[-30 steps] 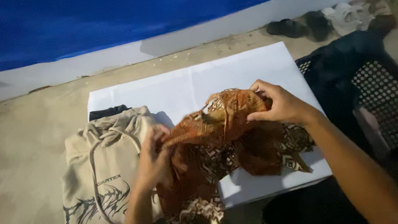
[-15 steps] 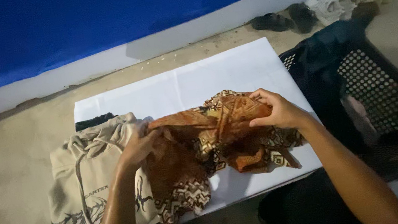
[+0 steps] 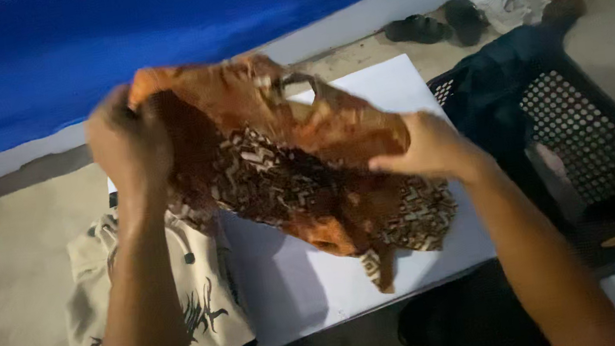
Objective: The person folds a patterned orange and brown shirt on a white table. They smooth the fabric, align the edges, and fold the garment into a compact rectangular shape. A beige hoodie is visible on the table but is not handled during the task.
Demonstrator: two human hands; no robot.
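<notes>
Both hands are closed on one patterned orange and brown cloth (image 3: 300, 174), and it is held up in the air above a white board (image 3: 391, 88). The left hand (image 3: 128, 144) is shut tight on the top corner of the cloth, up high. The right hand (image 3: 430, 152) is pinched on the other edge, lower down and to the side. The cloth is pulled wide between them, so it is spread out, most likely so that it can be seen whole. One loose end is left hanging down over the board, not touching it as far as can be seen.

A big blue sheet (image 3: 150, 36) is hung along the wall at the back. Under it, the sandy floor (image 3: 7, 272) is seen. The white board is laid flat on the floor, most likely as a clean place for clothes.

A black basket with holes (image 3: 576, 132) is set just beside the board, on the right. A dark blue cloth (image 3: 500, 83) is draped over its near rim.

A cream hooded top with a dark drawing (image 3: 200, 319) is laid flat at the left end of the board, below the left arm. It looks folded.

Some sandals and shoes (image 3: 491, 9) are left by the wall, well apart from the hands.
</notes>
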